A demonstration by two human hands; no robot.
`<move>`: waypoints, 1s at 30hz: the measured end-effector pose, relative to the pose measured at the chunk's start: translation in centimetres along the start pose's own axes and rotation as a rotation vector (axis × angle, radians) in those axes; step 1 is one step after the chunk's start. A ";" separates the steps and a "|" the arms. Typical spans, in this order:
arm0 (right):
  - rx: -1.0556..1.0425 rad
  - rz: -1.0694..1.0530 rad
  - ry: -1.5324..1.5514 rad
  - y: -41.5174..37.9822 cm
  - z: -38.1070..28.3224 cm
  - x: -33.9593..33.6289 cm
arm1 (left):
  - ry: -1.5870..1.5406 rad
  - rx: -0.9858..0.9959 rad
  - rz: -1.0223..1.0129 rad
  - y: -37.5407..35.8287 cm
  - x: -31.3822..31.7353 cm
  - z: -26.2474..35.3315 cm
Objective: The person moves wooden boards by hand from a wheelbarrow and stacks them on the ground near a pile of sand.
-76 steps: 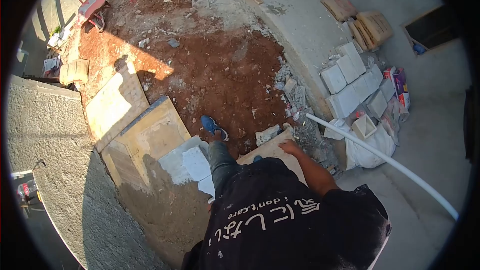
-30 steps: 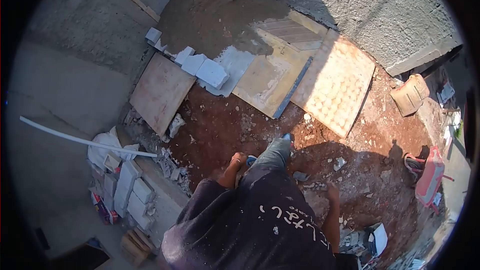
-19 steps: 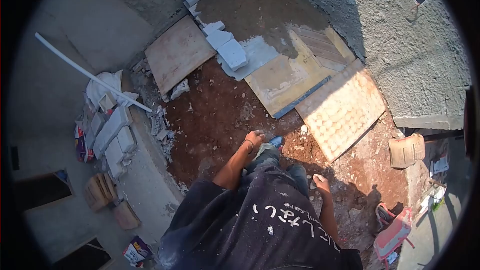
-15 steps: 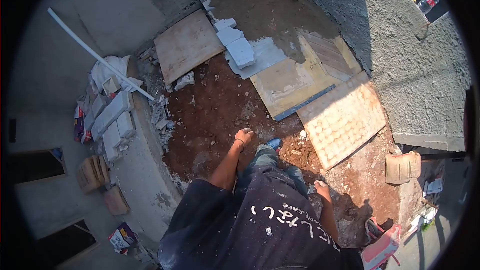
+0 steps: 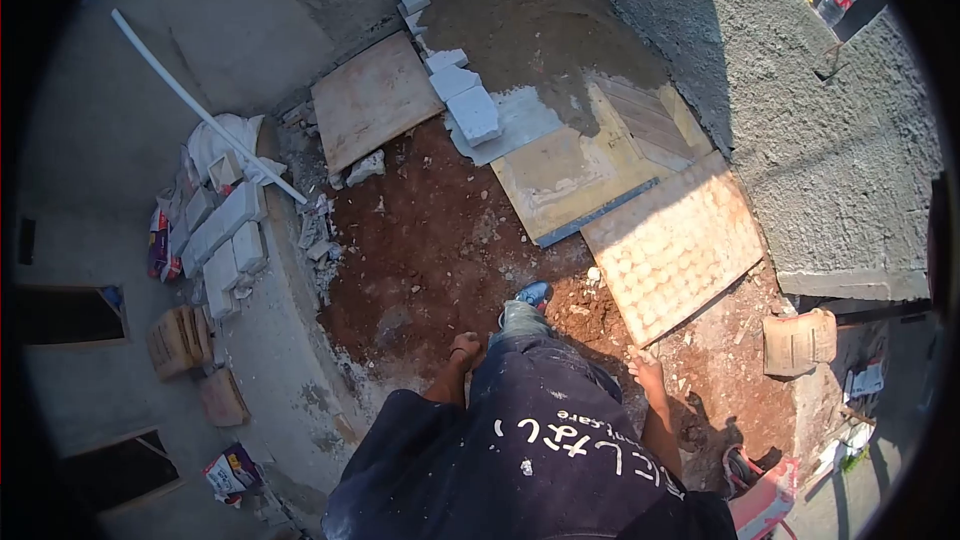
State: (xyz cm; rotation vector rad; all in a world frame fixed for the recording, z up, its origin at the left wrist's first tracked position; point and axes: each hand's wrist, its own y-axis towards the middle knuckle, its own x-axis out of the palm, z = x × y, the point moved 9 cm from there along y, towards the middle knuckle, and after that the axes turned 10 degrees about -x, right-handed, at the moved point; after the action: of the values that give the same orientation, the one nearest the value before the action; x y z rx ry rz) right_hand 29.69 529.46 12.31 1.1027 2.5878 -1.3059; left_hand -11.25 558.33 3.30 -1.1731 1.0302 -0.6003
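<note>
My left hand (image 5: pixel 466 349) hangs beside my left thigh, fingers loosely curled with nothing seen in them. On the other side, my right hand (image 5: pixel 646 370) hangs low with its fingers bent inward, and I see no object in it. Nearest to it is the lower corner of a pale board with round marks (image 5: pixel 672 258). One blue shoe (image 5: pixel 535 294) stands forward on the reddish soil (image 5: pixel 420 230). My dark shirt (image 5: pixel 520 440), with white lettering and paint specks, covers much of the lower view.
Ahead lies a heap of grey sand or mortar (image 5: pixel 530 15), partly on boards (image 5: pixel 560 175). White blocks (image 5: pixel 472 112) line its left side. More blocks (image 5: pixel 235 230) and a white pipe (image 5: pixel 190 100) are at left. A rough wall (image 5: pixel 830 180) rises at right; a pink wheelbarrow-like tray (image 5: pixel 765 500) stands low right.
My left hand has drawn back from in front of my leg to beside my thigh. My right hand has shifted slightly forward. The boards and heap sit slightly further left in view.
</note>
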 end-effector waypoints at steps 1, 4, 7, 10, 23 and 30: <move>0.009 -0.026 0.048 0.1 1.3 0.0 | -0.090 0.140 0.067 -0.3 0.1 1.1; -0.210 -0.046 -0.001 1.0 3.7 0.5 | -0.200 0.291 0.050 -0.7 -0.2 4.7; -0.235 0.007 -0.236 -0.2 4.2 0.2 | -0.075 0.357 0.000 0.7 -2.1 8.9; -0.147 -0.010 0.106 -4.6 -0.7 2.1 | -0.227 0.312 -0.124 3.2 -3.8 11.0; -0.063 0.030 0.023 -2.2 1.1 5.3 | 0.173 0.681 -0.107 10.1 -5.8 14.4; -0.013 0.082 -0.129 -4.5 0.7 4.1 | 0.951 0.827 -0.049 1.6 -4.8 18.3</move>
State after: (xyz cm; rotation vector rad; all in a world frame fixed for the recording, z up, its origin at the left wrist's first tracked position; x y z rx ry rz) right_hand 23.68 529.60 13.62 1.0726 2.4292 -1.2948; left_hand 2.70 571.18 4.13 -0.1264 1.3169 -1.5226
